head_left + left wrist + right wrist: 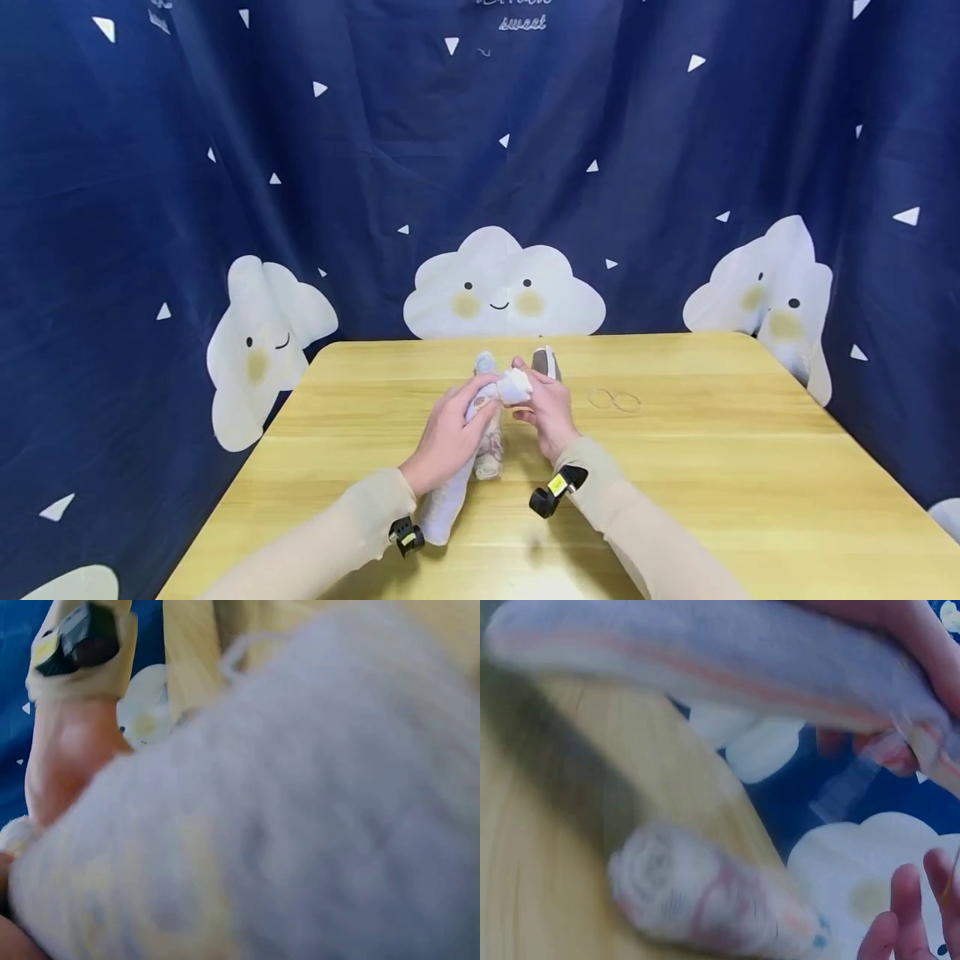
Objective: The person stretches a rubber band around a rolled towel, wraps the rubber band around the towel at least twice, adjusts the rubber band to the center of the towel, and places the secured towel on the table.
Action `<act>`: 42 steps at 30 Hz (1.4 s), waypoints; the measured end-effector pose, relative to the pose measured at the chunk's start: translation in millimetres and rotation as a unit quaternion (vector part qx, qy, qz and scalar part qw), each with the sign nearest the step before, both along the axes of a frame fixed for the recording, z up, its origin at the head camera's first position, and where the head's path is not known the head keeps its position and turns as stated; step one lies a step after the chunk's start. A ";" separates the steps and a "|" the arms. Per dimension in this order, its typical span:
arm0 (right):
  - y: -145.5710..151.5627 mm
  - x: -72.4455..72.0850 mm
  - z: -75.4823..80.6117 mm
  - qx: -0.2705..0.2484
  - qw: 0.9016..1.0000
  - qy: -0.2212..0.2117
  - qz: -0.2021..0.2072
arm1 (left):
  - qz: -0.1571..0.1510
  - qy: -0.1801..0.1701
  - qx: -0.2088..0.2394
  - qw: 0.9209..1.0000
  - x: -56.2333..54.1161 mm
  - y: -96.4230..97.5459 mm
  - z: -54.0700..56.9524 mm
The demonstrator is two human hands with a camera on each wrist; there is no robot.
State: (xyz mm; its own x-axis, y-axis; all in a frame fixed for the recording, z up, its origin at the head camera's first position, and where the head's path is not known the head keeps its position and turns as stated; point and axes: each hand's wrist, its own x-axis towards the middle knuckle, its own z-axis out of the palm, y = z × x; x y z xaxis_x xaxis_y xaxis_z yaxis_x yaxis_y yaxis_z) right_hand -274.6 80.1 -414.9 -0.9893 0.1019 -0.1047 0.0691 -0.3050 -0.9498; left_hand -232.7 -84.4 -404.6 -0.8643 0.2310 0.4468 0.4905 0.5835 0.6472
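Observation:
A rolled lavender towel (447,504) slants up from the table, its white bunched end (516,386) between both hands. My left hand (450,433) grips the roll near that end. A thin rubber band (507,406) runs at the bunched end, and my right hand (549,412) holds it with its fingers. In the right wrist view the lavender towel (705,652) crosses the top with a pink stripe, and a pale strip-like tag (847,780) hangs from it. The towel fills most of the left wrist view, blurred, hiding the left fingers.
A second rolled towel (489,454), patterned in white and mauve, lies on the wooden table (712,483) behind the lavender one. Beyond my right hand sits a brown and white item (547,363), partly hidden. Two thin loops (614,402) lie to the right.

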 end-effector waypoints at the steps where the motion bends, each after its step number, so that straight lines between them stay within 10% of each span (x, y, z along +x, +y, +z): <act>1: 2.6 0.5 -2.1 0.001 1.000 0.001 -0.004 | -0.004 -0.014 -0.021 1.000 0.1 -0.8 1.6; 5: 9.3 3.8 -8.2 0.006 1.000 0.009 -0.008 | -0.021 -0.015 -0.113 0.993 2.0 -2.5 9.2; 10: 10.7 9.7 -5.4 0.014 0.999 0.026 -0.016 | -0.045 0.062 -0.164 0.983 1.2 0.2 15.0; 28: 27.4 27.9 -4.0 -0.104 0.993 0.058 -0.013 | -0.054 -0.035 0.077 0.995 2.0 18.5 15.3; 35: 26.7 27.1 -0.4 -0.083 0.993 0.081 -0.011 | -0.086 -0.104 0.208 0.969 -1.9 20.4 10.6; 42: 24.9 32.4 5.2 -0.054 0.987 0.154 -0.005 | -0.094 -0.241 0.332 0.907 2.7 21.9 14.9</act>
